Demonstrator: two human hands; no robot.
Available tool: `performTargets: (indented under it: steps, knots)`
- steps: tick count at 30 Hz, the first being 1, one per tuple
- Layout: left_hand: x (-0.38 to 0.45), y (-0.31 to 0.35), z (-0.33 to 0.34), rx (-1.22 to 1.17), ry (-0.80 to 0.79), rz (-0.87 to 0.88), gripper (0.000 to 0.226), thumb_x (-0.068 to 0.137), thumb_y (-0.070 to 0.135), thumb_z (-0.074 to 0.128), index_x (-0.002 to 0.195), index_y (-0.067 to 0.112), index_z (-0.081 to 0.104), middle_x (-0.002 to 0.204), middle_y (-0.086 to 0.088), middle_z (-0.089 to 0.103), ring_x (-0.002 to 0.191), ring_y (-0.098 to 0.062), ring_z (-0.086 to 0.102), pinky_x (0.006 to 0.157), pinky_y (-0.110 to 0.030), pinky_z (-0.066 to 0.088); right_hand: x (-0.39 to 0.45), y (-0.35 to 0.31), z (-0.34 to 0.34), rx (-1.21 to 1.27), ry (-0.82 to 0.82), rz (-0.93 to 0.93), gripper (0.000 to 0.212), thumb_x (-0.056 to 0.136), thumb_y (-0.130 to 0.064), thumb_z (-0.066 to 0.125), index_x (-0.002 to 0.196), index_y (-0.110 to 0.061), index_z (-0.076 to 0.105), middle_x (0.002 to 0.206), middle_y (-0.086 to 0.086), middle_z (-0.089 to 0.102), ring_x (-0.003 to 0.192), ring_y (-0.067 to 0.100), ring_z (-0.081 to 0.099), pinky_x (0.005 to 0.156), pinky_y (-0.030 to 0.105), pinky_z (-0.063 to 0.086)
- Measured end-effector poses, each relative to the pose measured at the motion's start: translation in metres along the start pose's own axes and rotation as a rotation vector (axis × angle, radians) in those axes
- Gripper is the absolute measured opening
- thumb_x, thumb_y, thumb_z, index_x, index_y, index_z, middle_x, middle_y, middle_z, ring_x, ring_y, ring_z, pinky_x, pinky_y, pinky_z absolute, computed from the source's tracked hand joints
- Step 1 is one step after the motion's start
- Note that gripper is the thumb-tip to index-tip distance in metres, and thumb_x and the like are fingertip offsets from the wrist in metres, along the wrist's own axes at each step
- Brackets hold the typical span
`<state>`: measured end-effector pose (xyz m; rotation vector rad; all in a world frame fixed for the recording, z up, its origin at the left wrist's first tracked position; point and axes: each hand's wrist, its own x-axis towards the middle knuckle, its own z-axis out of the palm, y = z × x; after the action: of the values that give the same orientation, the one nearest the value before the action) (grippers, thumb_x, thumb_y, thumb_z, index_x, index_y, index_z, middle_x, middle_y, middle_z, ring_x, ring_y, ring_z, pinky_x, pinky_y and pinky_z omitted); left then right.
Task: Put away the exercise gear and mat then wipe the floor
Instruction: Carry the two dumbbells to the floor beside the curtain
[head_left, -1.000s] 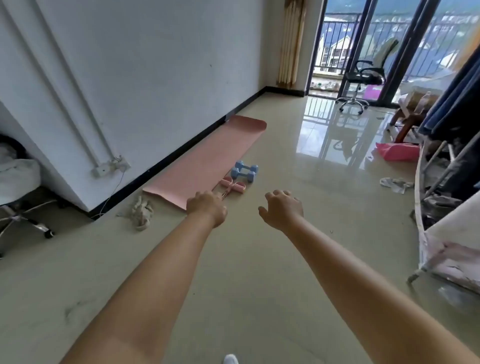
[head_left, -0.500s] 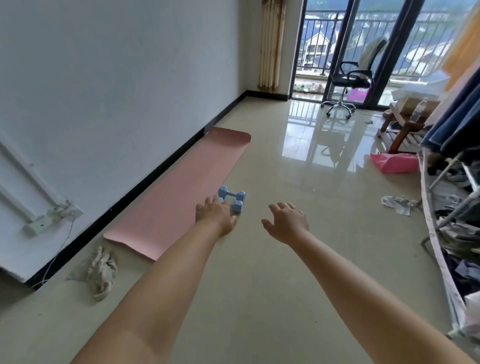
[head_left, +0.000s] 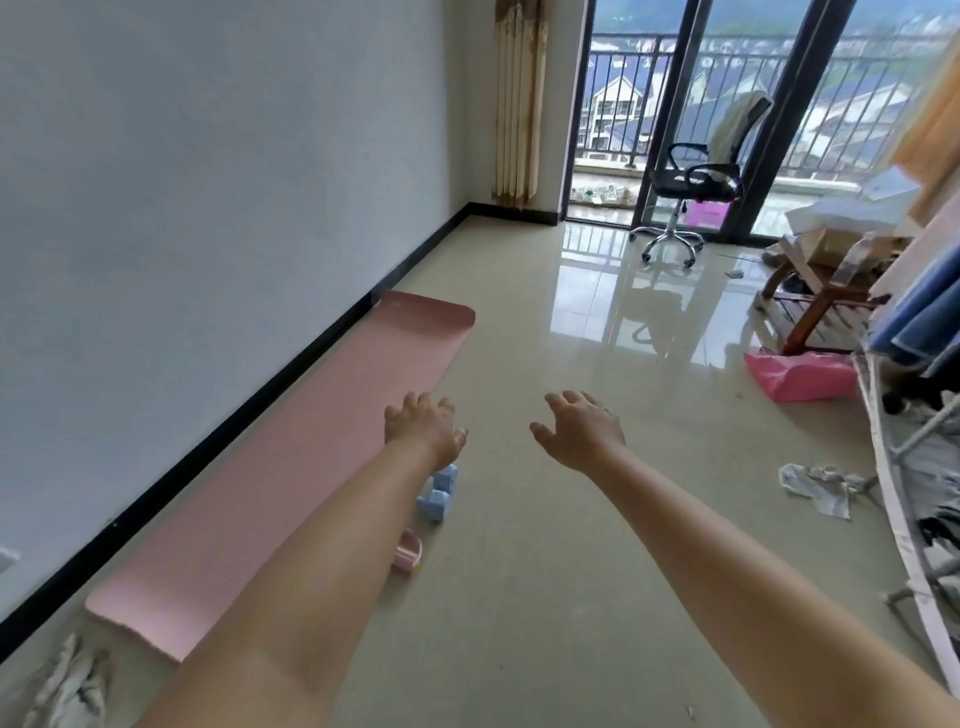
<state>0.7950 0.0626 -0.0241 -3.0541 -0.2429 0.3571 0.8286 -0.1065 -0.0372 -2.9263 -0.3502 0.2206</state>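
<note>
A long pink exercise mat (head_left: 291, 467) lies flat on the tiled floor along the left wall. Beside its right edge sit light blue dumbbells (head_left: 439, 493), partly hidden behind my left forearm, and a small pink piece of gear (head_left: 408, 553) just in front of them. My left hand (head_left: 423, 426) is stretched out above the mat's edge with fingers loosely spread, holding nothing. My right hand (head_left: 579, 431) hovers over bare floor to the right, fingers spread and empty. A crumpled rag (head_left: 67, 686) lies at the mat's near corner.
A black office chair (head_left: 685, 187) stands by the glass balcony doors. On the right are a wooden chair (head_left: 815, 301), a pink bag (head_left: 800, 374), crumpled paper (head_left: 821, 486) and a rack with clothes (head_left: 914, 322). A black skirting runs along the left wall.
The view has moved forward along the mat. The dumbbells and pink gear now lie nearer, under my left forearm. Both hands stay extended and have opened their fingers wider.
</note>
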Motion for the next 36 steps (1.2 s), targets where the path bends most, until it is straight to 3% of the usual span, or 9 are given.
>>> performTargets:
  steps: [24,30,36]
  knots:
    - [0.588,0.018,-0.112,0.030,-0.075,0.047,0.052,0.099,0.040,0.032,0.143,0.012,0.032,0.145,-0.008,0.035,0.137,-0.024,0.029,0.106,-0.037,0.032,0.581,0.072,-0.074,-0.022,-0.075,0.045,0.050,0.095,-0.040,0.040,0.137,-0.013,0.039,0.139,0.008,0.045,0.135,0.026,0.034,0.105,0.039,0.034]
    - [0.695,0.013,-0.104,-0.058,-0.123,-0.085,0.051,0.099,0.038,0.033,0.142,0.012,0.033,0.145,-0.009,0.036,0.137,-0.025,0.030,0.106,-0.037,0.032,0.715,0.071,-0.067,-0.056,-0.154,-0.097,0.052,0.095,-0.041,0.040,0.139,-0.013,0.036,0.142,0.008,0.043,0.137,0.026,0.032,0.109,0.039,0.032]
    - [0.761,-0.009,-0.084,-0.204,-0.171,-0.331,0.045,0.099,0.036,0.034,0.136,0.010,0.040,0.143,-0.011,0.039,0.135,-0.027,0.033,0.105,-0.037,0.033,0.817,0.040,-0.042,-0.139,-0.295,-0.356,0.052,0.096,-0.038,0.039,0.140,-0.012,0.035,0.144,0.008,0.041,0.138,0.026,0.029,0.110,0.039,0.028]
